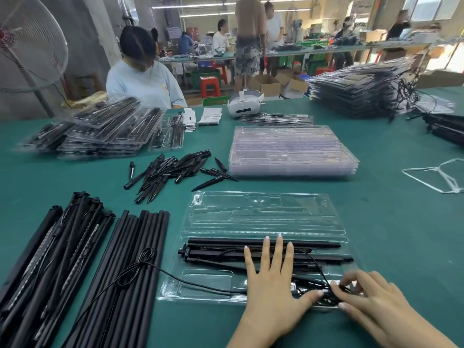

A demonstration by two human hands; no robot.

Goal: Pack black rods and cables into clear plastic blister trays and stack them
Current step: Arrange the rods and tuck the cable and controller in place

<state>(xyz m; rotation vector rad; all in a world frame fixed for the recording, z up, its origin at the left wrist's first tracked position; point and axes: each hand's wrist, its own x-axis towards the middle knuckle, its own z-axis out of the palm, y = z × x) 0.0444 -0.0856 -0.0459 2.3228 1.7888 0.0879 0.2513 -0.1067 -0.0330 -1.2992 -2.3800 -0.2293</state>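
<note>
An open clear blister tray (208, 280) lies in front of me, its lid half (263, 212) folded away. Black rods (226, 249) lie across the tray's slots. My left hand (273, 280) presses flat on the rods with straight, spread fingers. A black cable (155, 270) runs from the loose rods on the left into the tray's near right pocket. There my right hand (369, 295) pinches the bundled cable end (326, 297) with curled fingers, partly hiding it.
Loose black rods (130, 259) and rod-and-cable sets (50, 247) lie at my left. Black spikes (170, 169) are heaped beyond. Empty trays (288, 149) are stacked mid-table; packed trays sit far left (100, 131) and far right (356, 91). A seated person (143, 76) works opposite; a headset (244, 102) rests nearby.
</note>
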